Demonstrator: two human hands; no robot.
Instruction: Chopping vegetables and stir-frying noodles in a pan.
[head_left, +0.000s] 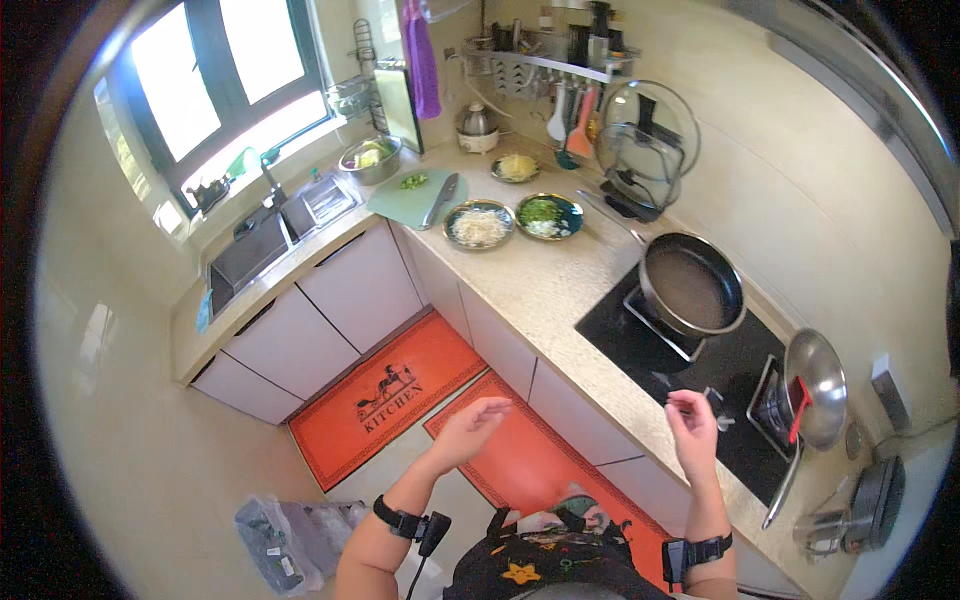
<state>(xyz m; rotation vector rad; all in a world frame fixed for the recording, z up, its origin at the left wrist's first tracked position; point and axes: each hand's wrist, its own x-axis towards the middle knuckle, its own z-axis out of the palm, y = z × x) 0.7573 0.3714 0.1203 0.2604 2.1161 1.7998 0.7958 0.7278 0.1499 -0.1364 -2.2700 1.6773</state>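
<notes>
My left hand (474, 430) hangs in the air over the red floor mat, its fingers loosely extended and nothing in them. At the front edge of the black gas hob (679, 379), my right hand (693, 429) is raised with curled fingers, holding nothing visible. Just beside it is a hob knob (723, 423); whether I touch it cannot be told. A dark frying pan (686, 281) rests on the far burner, its handle pointing to the back. Over the near burner a steel wok or lid (823, 382) stands tilted, with a red-handled utensil (800, 409) against it.
Plates of shredded white food (480, 227), chopped greens (546, 216) and yellow shreds (516, 167) stand on the counter (517, 274). A knife (440, 201) lies on the green cutting board (390, 204). The sink (251, 255) is left; a lined bin (281, 547) stands on the floor.
</notes>
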